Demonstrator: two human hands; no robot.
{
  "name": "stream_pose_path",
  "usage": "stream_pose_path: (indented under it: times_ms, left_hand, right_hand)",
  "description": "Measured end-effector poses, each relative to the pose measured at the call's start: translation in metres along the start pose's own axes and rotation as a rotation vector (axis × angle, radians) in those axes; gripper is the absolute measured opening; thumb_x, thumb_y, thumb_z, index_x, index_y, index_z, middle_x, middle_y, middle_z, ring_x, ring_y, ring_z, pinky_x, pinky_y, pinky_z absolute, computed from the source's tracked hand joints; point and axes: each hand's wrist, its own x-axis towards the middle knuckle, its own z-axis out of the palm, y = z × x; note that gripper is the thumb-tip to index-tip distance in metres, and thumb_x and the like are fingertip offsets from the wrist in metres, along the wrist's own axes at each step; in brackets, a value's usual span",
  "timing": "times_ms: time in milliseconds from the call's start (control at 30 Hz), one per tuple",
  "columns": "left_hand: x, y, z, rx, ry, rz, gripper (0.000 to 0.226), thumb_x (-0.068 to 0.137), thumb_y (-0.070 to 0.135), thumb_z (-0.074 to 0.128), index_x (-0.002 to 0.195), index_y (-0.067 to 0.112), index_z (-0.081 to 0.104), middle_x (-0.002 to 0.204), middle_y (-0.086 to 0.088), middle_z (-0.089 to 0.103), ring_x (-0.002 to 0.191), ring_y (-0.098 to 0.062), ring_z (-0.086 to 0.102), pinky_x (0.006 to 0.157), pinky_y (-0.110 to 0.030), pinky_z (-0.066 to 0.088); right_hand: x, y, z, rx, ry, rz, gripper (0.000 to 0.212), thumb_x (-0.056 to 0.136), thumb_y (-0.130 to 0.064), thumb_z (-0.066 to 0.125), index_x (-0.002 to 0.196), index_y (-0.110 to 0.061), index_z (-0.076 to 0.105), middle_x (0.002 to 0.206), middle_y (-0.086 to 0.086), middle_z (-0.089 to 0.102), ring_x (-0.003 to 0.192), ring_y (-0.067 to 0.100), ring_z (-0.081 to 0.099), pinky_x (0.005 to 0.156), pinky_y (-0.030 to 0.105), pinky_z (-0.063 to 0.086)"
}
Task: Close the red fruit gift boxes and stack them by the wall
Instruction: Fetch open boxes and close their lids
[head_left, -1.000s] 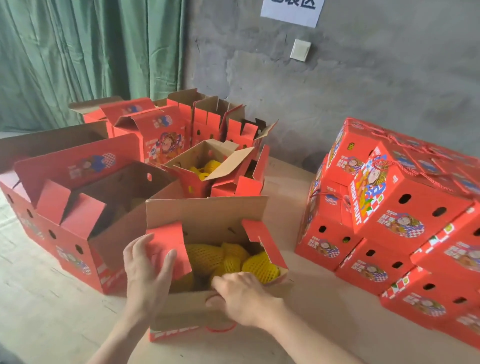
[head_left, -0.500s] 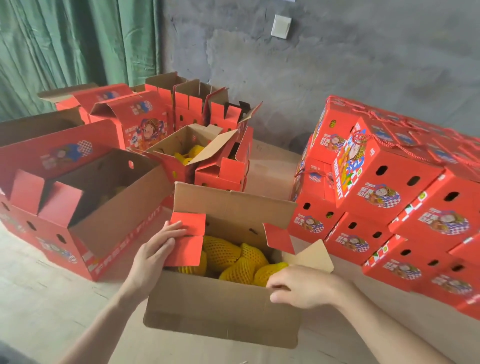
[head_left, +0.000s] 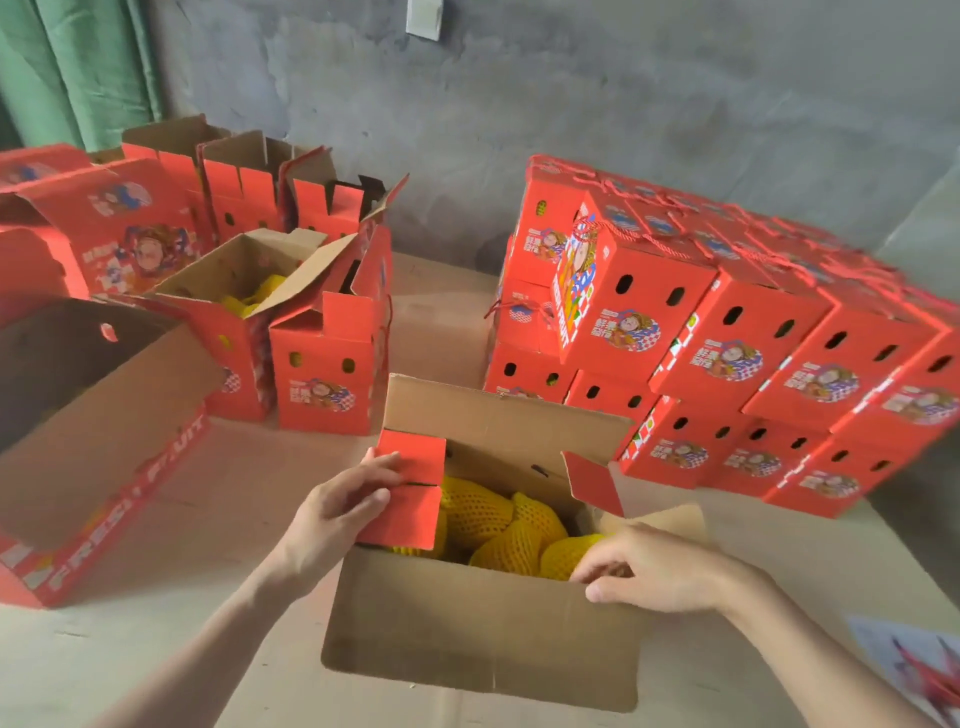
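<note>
Green curtain is hanging far left; below it a big open carton is lying on its side, and next to it a cluster of unclosed red boxes is waiting, flaps up, one showing yellow fruit. Moving right, the left hand is pinching the left flap of the gift box being worked on, thumb and fingers curled on it, likely folding it inward over the contents first so the long flaps can close on top. That box is sitting front and centre, well apart from the wall, top fully open, brown cardboard inside showing, far flap standing upright, near flap hanging down toward the camera. Netted fruit in yellow foam sleeves is filling it close to the rim. The right flap, red, is standing up, not folded yet. The right hand is gripping the box's near right corner, fingers curled over the edge, thumb outside, probably steadying it. Far right, the closed stack is sitting against the wall in two tiers, rope handles on top, so this box is probably going there next.
</note>
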Motion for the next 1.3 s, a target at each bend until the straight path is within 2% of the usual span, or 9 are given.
stream_pose_path:
  times_ms: [233,533,600,700,867,1033,1100,1167,1300]
  left_hand:
    - [0.005,-0.005,0.020,0.004,0.106,0.012,0.023,0.095,0.010,0.052,0.083,0.015,0.071,0.128,0.024,0.057,0.122,0.001,0.048,0.091,-0.030,0.043]
    - [0.003,0.006,-0.008,-0.133,0.075,-0.042,0.028,0.093,-0.009,0.043,0.089,-0.001,0.070,0.116,0.005,0.069,0.118,-0.013,0.056,0.093,-0.027,0.043]
    - [-0.001,0.011,-0.013,0.031,0.043,0.032,0.034,0.089,-0.017,0.045,0.088,0.004,0.072,0.119,0.002,0.066,0.115,-0.013,0.059,0.092,-0.021,0.047]
    - [-0.009,0.016,-0.022,0.404,-0.040,0.188,0.056,0.078,-0.033,0.041,0.110,0.004,0.068,0.131,-0.004,0.056,0.113,0.011,0.053,0.095,-0.008,0.042]
    - [-0.022,0.010,-0.043,0.663,-0.367,0.194,0.094,0.070,-0.015,0.067,0.146,0.016,0.021,0.149,0.022,0.022,0.136,0.013,0.020,0.105,-0.003,0.022]
    - [-0.019,0.013,-0.039,0.535,-0.311,0.232,0.092,0.071,0.036,0.082,0.143,0.006,0.033,0.149,0.022,0.029,0.133,0.007,0.033,0.100,-0.010,0.038]
    - [-0.019,0.019,-0.030,0.414,-0.213,0.154,0.074,0.071,0.068,0.065,0.129,0.024,0.053,0.137,0.019,0.045,0.122,0.000,0.051,0.092,-0.019,0.048]
    - [-0.015,0.019,-0.016,0.339,0.009,0.081,0.035,0.082,0.055,0.059,0.107,0.031,0.064,0.122,0.020,0.056,0.110,-0.007,0.060,0.083,-0.020,0.050]
    - [-0.006,0.016,0.019,0.269,0.345,0.011,0.020,0.094,0.024,0.055,0.100,0.013,0.070,0.105,0.003,0.066,0.094,-0.018,0.065,0.071,-0.025,0.049]
  right_hand:
    - [-0.054,0.063,0.012,0.262,0.885,0.127,0.032,0.089,0.007,0.054,0.104,-0.017,0.069,0.123,-0.008,0.059,0.112,0.006,0.053,0.090,0.003,0.033]
    - [-0.027,0.038,0.032,1.244,0.848,-0.128,0.033,0.095,-0.029,0.037,0.122,-0.022,0.054,0.125,0.000,0.064,0.100,0.025,0.067,0.086,0.043,0.054]
    - [-0.025,0.036,0.040,0.998,0.771,-0.098,0.033,0.096,-0.006,0.041,0.120,-0.019,0.059,0.130,0.003,0.061,0.113,0.010,0.061,0.106,0.045,0.041]
    - [-0.023,0.045,0.055,0.400,0.552,-0.034,0.075,0.082,0.025,0.032,0.126,-0.031,0.055,0.151,-0.015,0.030,0.135,-0.015,0.024,0.115,0.013,0.016]
    - [-0.027,0.062,0.055,0.118,0.310,-0.084,0.091,0.077,-0.014,0.064,0.144,-0.053,0.016,0.150,-0.038,-0.015,0.139,-0.014,-0.010,0.113,0.020,0.014]
    - [-0.028,0.056,0.039,0.334,0.238,-0.066,0.081,0.074,-0.048,0.076,0.140,-0.050,0.029,0.148,-0.040,0.000,0.139,-0.013,0.008,0.111,0.016,0.020]
    - [-0.029,0.048,0.035,0.517,0.337,0.001,0.095,0.059,-0.083,0.061,0.140,-0.038,0.038,0.146,-0.030,0.021,0.133,-0.006,0.022,0.113,0.025,0.022]
    - [-0.024,0.039,0.036,0.731,0.577,0.081,0.092,0.058,-0.088,0.048,0.129,-0.029,0.051,0.134,-0.023,0.041,0.122,-0.008,0.034,0.107,0.020,0.025]
    - [0.009,0.011,0.050,0.743,0.994,0.074,0.033,0.098,-0.027,0.048,0.131,-0.030,0.047,0.127,-0.017,0.049,0.112,-0.006,0.045,0.095,0.015,0.031]
